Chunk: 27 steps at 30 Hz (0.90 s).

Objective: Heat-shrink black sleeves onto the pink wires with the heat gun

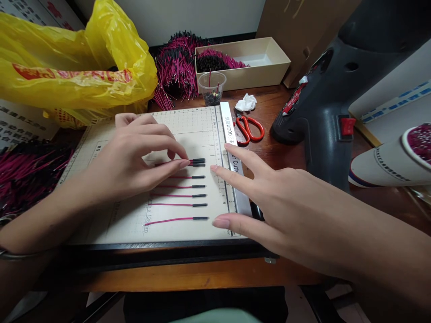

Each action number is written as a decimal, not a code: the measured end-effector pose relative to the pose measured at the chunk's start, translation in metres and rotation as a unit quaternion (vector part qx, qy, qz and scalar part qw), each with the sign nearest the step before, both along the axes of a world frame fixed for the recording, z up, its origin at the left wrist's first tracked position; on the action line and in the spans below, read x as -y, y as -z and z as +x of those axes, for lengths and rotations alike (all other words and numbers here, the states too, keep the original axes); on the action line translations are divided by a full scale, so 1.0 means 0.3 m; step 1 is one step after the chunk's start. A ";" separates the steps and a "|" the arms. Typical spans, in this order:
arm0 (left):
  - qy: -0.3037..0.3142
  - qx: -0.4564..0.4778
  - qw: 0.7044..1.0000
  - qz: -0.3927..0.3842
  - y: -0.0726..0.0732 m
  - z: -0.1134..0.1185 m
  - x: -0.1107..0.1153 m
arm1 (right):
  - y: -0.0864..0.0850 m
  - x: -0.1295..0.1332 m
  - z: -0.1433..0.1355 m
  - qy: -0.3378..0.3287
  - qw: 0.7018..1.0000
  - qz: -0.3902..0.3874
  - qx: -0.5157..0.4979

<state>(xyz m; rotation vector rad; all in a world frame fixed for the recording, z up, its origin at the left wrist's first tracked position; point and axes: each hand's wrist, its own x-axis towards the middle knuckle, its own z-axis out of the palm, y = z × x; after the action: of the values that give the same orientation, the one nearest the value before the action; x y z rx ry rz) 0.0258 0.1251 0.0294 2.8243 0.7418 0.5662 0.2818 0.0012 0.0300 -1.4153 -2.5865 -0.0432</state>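
Note:
A cream paper-cutter board (198,229) lies in front of me, with several magenta wires laid across it in rows, their black ends to the right. The nearest wire (175,220) sits apart from the others. My left hand (141,152) pinches a small group of wires (198,162) at the top of the row, thumb and index finger together near the black ends. Spread fingers and nothing held: my right hand (269,197) is at the board's right side, fingertips by the ruler strip (232,152).
Red-handled scissors (249,129), crumpled tissue (246,102) and a clear cup (213,92) stand beyond the board. Behind are a wire pile (178,67) and a cream box (256,76). A yellow bag (77,63) is left; a dark tool (323,107) and a paper cup (380,166) are right.

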 end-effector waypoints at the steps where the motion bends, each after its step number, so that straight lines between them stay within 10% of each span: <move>1: -0.004 -0.004 1.000 0.004 -0.003 0.001 -0.001 | 0.001 -0.003 0.000 -0.006 1.000 0.012 0.004; 27: 0.019 -0.040 0.999 -0.029 -0.014 0.031 -0.001 | -0.006 -0.010 -0.011 0.025 0.997 -0.061 -0.027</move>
<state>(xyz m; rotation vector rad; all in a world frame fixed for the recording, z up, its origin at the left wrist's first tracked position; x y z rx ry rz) 0.0352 0.1253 0.0336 2.8152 0.7034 0.4213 0.2786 0.0043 0.0317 -1.4993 -2.5499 0.1456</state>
